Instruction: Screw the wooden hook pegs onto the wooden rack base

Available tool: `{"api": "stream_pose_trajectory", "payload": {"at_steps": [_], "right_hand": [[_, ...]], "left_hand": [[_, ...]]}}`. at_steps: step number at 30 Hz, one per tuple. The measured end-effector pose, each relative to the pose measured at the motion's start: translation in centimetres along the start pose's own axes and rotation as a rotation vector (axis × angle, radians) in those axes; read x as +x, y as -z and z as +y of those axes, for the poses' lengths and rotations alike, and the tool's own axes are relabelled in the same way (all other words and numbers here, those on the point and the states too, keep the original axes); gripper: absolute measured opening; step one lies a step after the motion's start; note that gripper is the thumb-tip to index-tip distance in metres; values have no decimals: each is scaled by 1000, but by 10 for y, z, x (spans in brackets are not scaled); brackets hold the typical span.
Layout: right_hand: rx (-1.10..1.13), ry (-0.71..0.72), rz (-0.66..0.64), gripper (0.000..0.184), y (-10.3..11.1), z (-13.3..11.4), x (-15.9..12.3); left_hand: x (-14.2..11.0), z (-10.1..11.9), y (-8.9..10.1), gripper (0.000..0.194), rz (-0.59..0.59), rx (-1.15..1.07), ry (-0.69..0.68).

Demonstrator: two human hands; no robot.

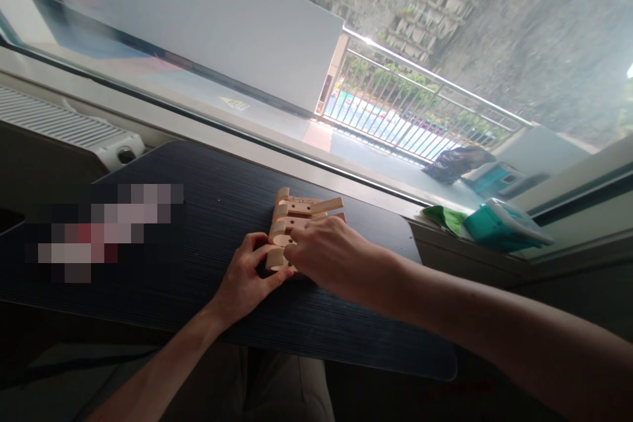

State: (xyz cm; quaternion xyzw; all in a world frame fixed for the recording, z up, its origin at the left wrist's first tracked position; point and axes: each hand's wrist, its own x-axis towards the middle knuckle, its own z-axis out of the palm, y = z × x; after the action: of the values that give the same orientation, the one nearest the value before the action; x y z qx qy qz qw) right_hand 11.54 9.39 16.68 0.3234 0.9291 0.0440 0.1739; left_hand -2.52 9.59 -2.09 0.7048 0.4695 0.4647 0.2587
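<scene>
Several pale wooden pieces (297, 211) with round ends and holes lie side by side on a dark table (208, 211). My left hand (247, 277) rests on the table at their near left, thumb and fingers pinching the nearest wooden piece (275, 257). From the right, my right hand (331, 254) covers the near right part of the group, its fingers curled down onto the pieces. What lies under the right palm is hidden.
A window sill (346, 178) runs behind the table, with a teal and white box (499, 224) and a green cloth (445, 217) at its right. A white radiator (64, 125) stands far left. A blurred patch (103, 231) covers part of the table's left.
</scene>
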Motion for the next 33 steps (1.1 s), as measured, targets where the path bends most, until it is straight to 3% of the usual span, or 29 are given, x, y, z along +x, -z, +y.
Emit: {"api": "stream_pose_trajectory", "payload": {"at_steps": [6,12,14,17,22,27,30,33], "right_hand": [[16,-13,51,19,-12,4,6],[57,-131,-124,24,-12,15,4],[50,-155,-111,28,-10,16,3],[61,-156,-72,18,-5,15,2],[46,-25,-23,15,2,8,-2],[-14,76,62,20,-10,-3,6],[4,13,51,20,-16,-1,14],[103,-142,-11,15,-17,8,21]], "left_hand": [[0,0,1,25,-8,7,1],[-1,-4,0,27,-29,43,-26],[-1,-5,-1,27,-28,35,-36],[-1,-4,-2,27,-19,19,-40],[0,-2,0,26,-13,12,-25],[-1,-2,2,23,-22,-2,7],[-1,-3,1,21,-13,-5,0],[-1,-3,0,24,-11,8,-28]]}}
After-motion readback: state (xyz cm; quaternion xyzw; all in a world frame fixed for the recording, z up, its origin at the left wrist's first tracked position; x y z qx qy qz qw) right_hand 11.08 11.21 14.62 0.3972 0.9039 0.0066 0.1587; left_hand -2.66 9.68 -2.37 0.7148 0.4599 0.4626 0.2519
